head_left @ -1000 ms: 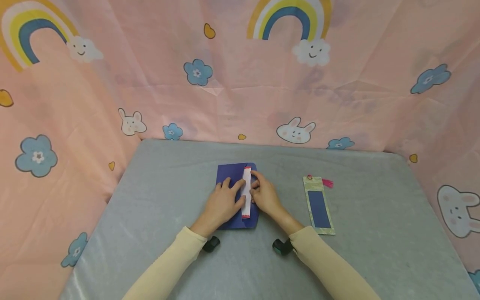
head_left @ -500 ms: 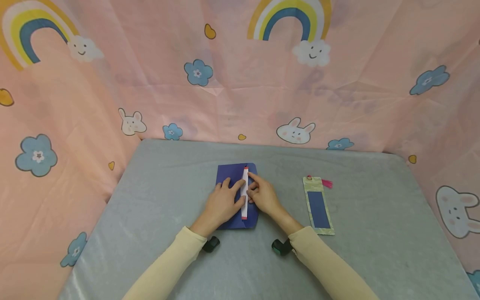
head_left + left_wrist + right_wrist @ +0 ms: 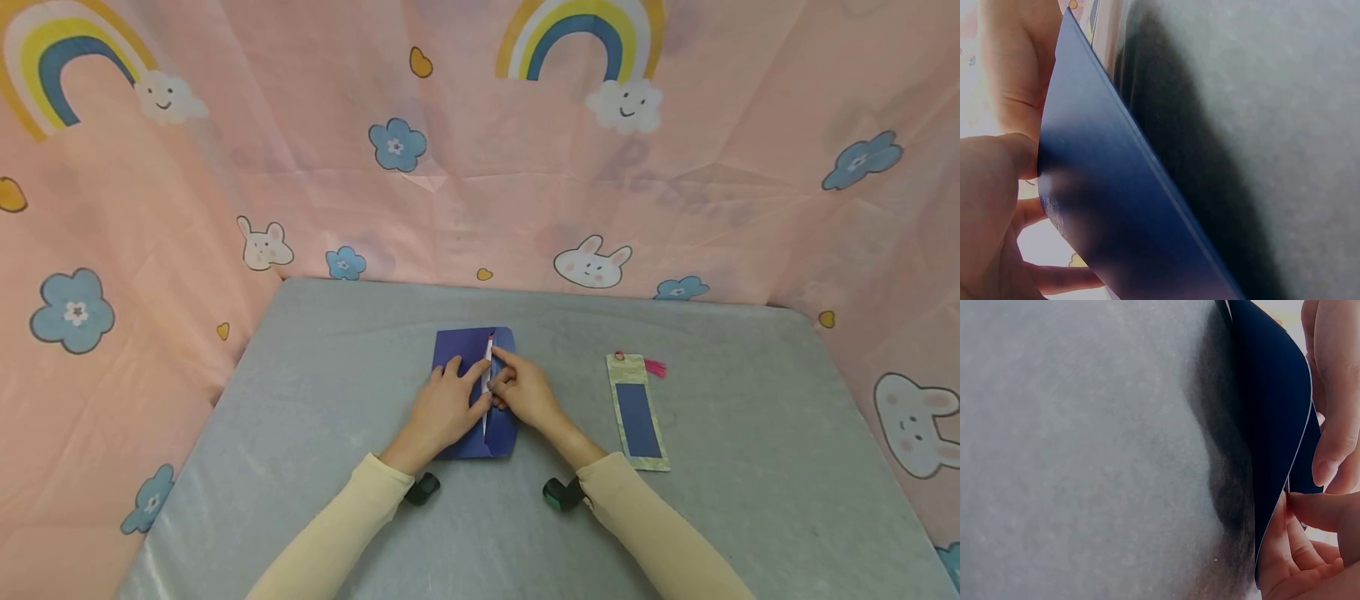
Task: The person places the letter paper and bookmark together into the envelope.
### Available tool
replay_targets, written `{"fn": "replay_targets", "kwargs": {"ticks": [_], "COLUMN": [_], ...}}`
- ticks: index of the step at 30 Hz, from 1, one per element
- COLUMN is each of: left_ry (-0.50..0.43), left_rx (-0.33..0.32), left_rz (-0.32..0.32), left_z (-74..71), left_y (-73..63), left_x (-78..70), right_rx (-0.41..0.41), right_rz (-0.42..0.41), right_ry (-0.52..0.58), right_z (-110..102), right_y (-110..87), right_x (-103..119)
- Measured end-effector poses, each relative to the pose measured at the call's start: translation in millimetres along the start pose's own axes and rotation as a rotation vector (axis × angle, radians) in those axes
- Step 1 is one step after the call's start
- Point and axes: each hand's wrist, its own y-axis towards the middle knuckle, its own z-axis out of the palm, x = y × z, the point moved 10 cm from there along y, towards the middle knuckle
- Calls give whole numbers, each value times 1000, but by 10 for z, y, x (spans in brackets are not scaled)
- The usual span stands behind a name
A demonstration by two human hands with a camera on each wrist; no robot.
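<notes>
Head cam: the left hand [image 3: 447, 406] is spread across a dark blue envelope [image 3: 456, 346], pinning it to the grey cloth [image 3: 750, 433], more or less mid-table. The right hand [image 3: 530, 393] pinches a white paper slip [image 3: 487, 379], index finger stretched along it. The slip looks mostly inside, just a sliver showing beside the flap [image 3: 504, 437]. My two cents: hold that left palm flat so nothing skates, and ease the slip in evenly along its length, or a corner could snag. Over to the right there's a pale green patterned bookmark [image 3: 658, 433], long and rectangular, with a dark blue panel and a stringy pink tassel [image 3: 655, 367].

Left wrist cam: smooth blue paper with a crisp straight edge, over slightly fuzzy-looking cloth.

Right wrist cam: the paper bows into a curve with a thin pale rim. Seems stiff, so it'd probably crease if forced.
</notes>
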Motion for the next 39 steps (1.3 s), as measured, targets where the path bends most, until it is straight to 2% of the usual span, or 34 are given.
{"fn": "replay_targets", "kwargs": {"ticks": [10,23,32,39], "left_ry": [0,-10,-5,-4], "left_rx": [-19,-12,-3,-11], "left_rz": [13,13,16,12], "left_z": [-33,-28,0,-10], "left_y": [-15,-18,-10,-3], "left_x": [-25,-25,-22,-10], "right_rx": [21,23,35,32], "right_rz": [7,10,-8,5], "right_ry": [-30,-58,-27,-52], "right_z": [34,68,78,84], "right_y": [38,42,27,39], "right_x": [-22,-42,-54,-31]}}
